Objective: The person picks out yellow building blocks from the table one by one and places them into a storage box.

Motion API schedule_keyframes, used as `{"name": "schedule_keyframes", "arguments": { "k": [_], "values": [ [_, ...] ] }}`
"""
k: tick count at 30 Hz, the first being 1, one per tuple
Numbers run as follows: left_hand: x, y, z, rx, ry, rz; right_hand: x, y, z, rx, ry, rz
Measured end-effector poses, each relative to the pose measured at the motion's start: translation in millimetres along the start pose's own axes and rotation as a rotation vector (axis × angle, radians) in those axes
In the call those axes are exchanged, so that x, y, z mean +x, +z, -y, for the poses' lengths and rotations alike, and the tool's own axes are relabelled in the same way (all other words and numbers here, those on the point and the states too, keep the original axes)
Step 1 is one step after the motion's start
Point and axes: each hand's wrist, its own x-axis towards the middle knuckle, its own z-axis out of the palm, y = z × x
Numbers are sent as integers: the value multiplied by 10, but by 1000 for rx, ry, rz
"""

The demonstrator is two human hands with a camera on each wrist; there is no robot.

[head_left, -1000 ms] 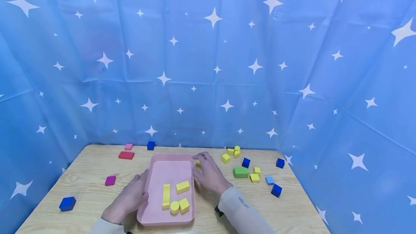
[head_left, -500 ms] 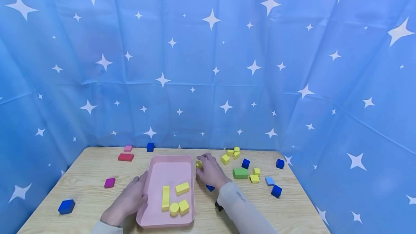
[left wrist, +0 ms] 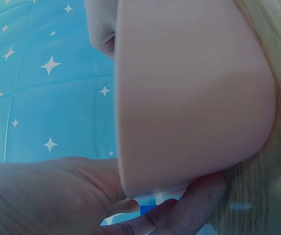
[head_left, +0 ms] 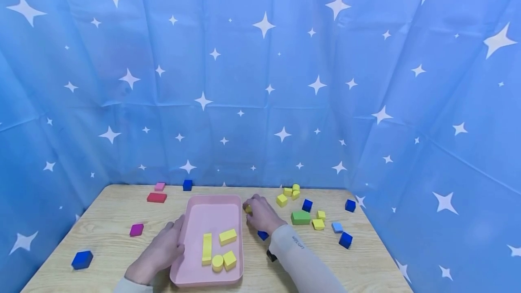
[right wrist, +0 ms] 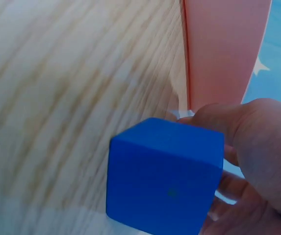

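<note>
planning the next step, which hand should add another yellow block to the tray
Likely the right hand: it is at a yellow block beside the tray. The left hand rests against the tray's opposite side.

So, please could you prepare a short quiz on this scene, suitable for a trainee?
1. How many yellow blocks of mixed shapes lie inside the pink rectangular tray?
2. True or false: the person's left grip touches the tray.
3. In the right wrist view, which block appears nearest the camera?
A: the green rectangular block
B: the blue cube-like block
C: the flat red rectangular block

Key: 1: four. 2: true. 3: B.
</note>
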Motion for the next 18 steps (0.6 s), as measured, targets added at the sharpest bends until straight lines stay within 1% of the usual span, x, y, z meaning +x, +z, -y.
{"name": "schedule_keyframes", "arguments": {
  "k": [1,4,7,8,9,18],
  "values": [
    [-3,-5,1,-1,1,-1,26,44,-79,-3,-31,-12],
    [-9,-8,6,2,8,-1,30,31,-103,8,-44,-7],
    [-20,3,5,1,6,0,22,29,-111,6,-28,3],
    [-18,7,4,2,4,1,-1,-22,-39,13,-2,17],
    [-19,7,0,0,1,0,-2,-23,-37,11,5,18],
    [-10,-11,-8,-6,0,-3,-17,-61,-1,0,7,15]
  ]
}}
